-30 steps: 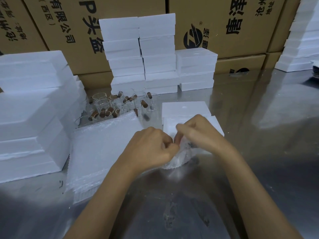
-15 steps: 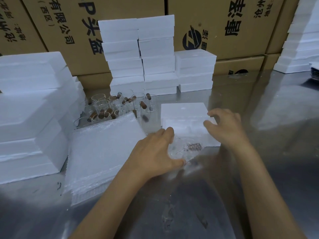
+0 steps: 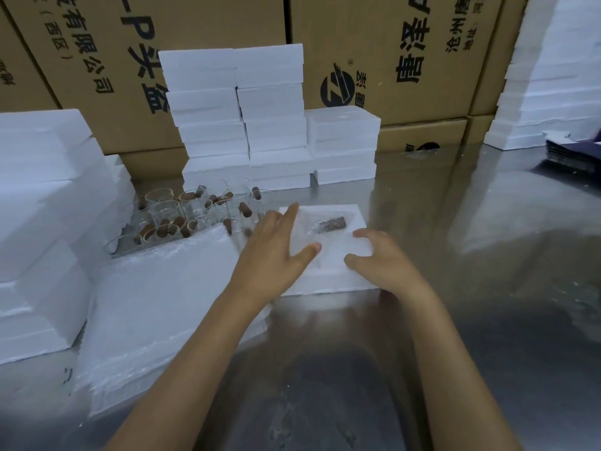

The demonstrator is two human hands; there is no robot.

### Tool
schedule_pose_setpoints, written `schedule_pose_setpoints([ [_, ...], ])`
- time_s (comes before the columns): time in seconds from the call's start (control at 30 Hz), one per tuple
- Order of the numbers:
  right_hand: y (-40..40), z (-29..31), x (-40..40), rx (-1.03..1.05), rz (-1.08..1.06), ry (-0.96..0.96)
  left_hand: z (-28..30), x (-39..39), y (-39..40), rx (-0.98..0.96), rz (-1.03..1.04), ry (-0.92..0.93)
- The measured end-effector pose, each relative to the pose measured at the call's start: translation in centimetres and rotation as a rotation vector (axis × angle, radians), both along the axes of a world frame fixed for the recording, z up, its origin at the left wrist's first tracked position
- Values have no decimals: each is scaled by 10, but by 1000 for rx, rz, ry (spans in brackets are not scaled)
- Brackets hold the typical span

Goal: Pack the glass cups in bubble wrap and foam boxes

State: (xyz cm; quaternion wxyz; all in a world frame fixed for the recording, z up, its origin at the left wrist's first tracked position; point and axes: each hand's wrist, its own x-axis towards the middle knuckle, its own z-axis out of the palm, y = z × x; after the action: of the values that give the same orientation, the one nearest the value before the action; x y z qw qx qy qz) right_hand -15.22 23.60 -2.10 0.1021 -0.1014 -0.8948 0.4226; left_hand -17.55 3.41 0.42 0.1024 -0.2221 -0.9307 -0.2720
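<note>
My left hand [image 3: 276, 252] is spread flat, fingers straight, its thumb lying on the foam box [image 3: 328, 275] and its fingertips reaching past the box's far-left corner. My right hand [image 3: 380, 268] is loosely curled over the box's near-right corner, thumb and forefinger resting on the foam; it grips nothing that I can make out. Between them the wrapped cup [image 3: 325, 226] lies on its side in the box's hollow, its brown stopper showing through the bubble wrap. The box sits mid-bench, just right of the stack of bubble wrap sheets [image 3: 156, 304].

As I judge it, the bundle could spring loose: nothing holds the wrap closed now, and if it unfolds the cup may ride high and stop a lid from seating. My left fingers are also close to the bare glass cups [image 3: 182, 216] standing beyond the sheets; a careless sweep could knock one over. Pressing hard on the foam edge might crack it.

A second ago both hands were pinching the wrap shut around the cup, held above the near edge of the box. Half a second ago the left hand held the bundle alone while the right hovered over the box. Now the bundle is set down inside and both hands have let go.
</note>
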Motion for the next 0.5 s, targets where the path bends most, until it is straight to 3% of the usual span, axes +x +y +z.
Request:
schedule_pose_setpoints([
  [0.1, 1, -2, 1, -46, 12, -4, -12, -7, 4, -169, 9, -1],
  [0.43, 3, -7, -3, -46, 3, 13, -31, -7, 6, -129, 51, 70],
  [0.5, 2, -6, -3, -111, -29, 48, -28, -7, 8, -134, 53, 15],
])
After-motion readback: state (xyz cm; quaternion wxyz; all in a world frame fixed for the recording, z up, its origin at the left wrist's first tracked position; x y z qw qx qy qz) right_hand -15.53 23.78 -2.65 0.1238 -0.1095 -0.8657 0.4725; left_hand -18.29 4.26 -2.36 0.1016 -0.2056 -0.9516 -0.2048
